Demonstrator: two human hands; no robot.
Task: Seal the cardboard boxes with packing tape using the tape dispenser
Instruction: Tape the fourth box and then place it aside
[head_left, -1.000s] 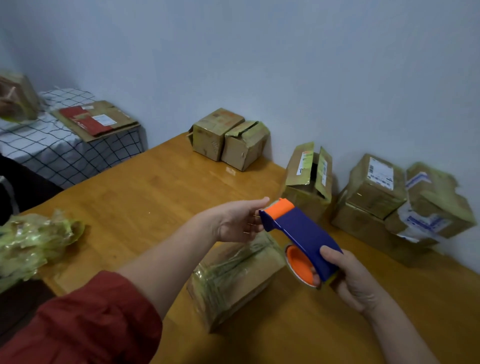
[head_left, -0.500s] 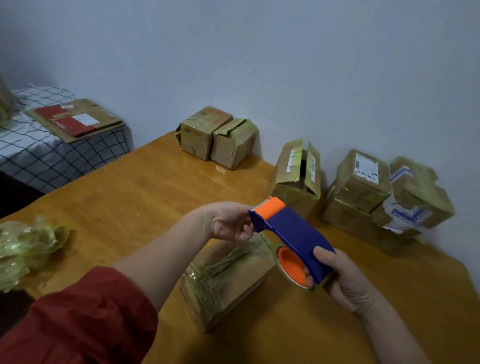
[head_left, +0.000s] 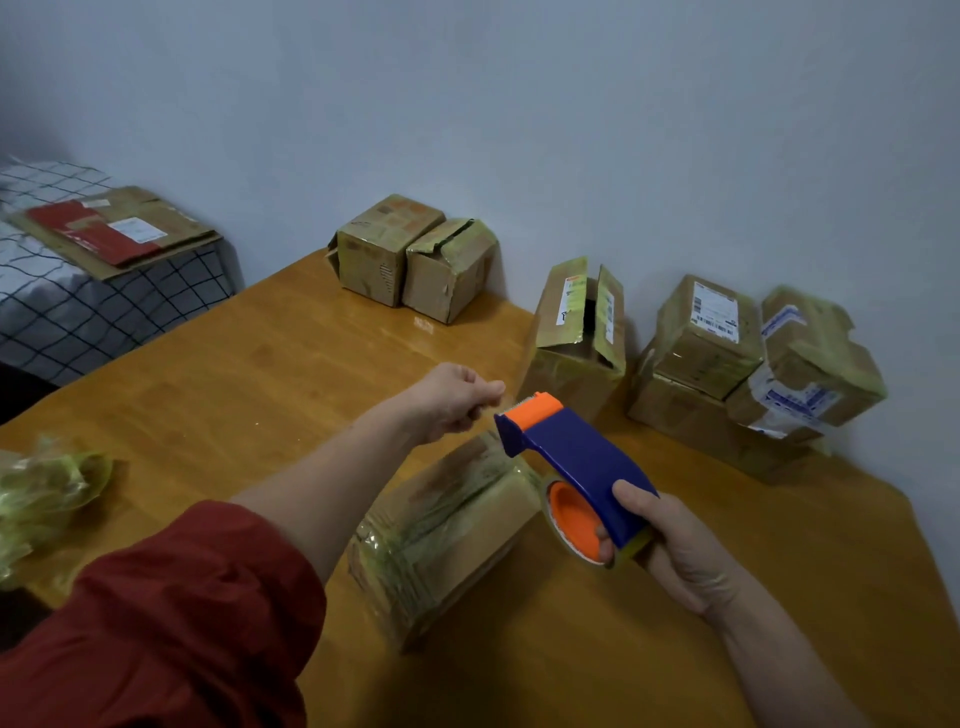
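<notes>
Progress check: the tape-swathed brown cardboard box lying at 6 o'clock on the wooden tabletop looks done to me. The right hand grasps the blue-and-orange plastic tape dispenser by its roll end, up in the air just above that box. The left hand is clenched, fingertips pinched right by the orange cutter. It's probably on the tape end, but I can't see any clear tape.

Left to do, I'd say: the tall brown cardboard box with raised flaps at 1 o'clock is open, and inside is too dark to tell. The pair of small cardboard boxes at 12 and the stack of labelled cardboard boxes at 2 hide their contents.
</notes>
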